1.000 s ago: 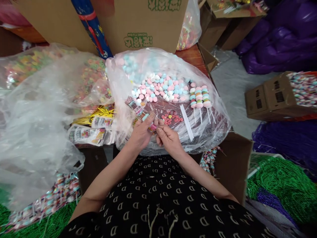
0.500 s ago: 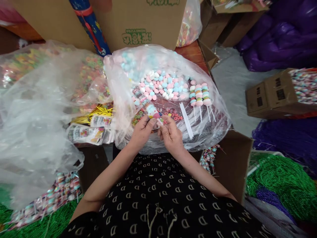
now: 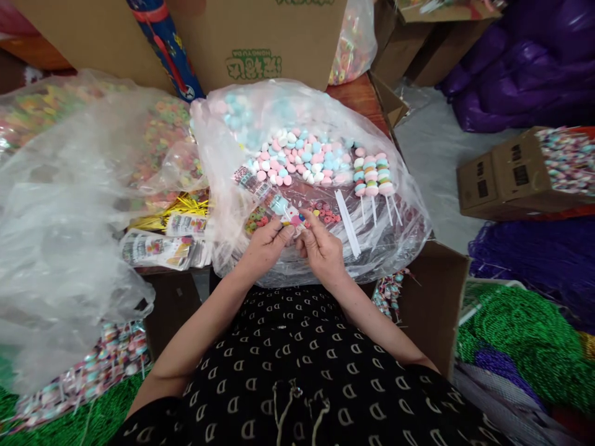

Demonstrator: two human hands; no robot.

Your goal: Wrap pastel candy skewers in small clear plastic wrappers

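Between my hands is a clear printed candy bag (image 3: 264, 191), slanting up to the left, with pale blue and pink sweets showing inside it. My left hand (image 3: 268, 246) pinches the bag's near end between thumb and fingers. Close beside it, my right hand (image 3: 321, 251) is closed on the same end, its index finger along the edge. The fingers hide what lies right under the tips. Just beyond are loose pink, white and blue marshmallows (image 3: 297, 158) and small red candy rings (image 3: 326, 214). White sticks (image 3: 347, 224) lie to the right, near several candy skewers (image 3: 370, 176).
A clear plastic sheet (image 3: 395, 235) lies under the sweets. Flat printed bags (image 3: 155, 249) and gold twist ties (image 3: 179, 209) sit at left, below a big bag of candy rings (image 3: 171, 133). A cardboard box (image 3: 199, 49) stands behind; an open carton (image 3: 432, 297) is at lower right.
The bag now lies more stretched out and flatter, its far end further up and left. Both hands stay at its near end, with the fingers slightly shifted.
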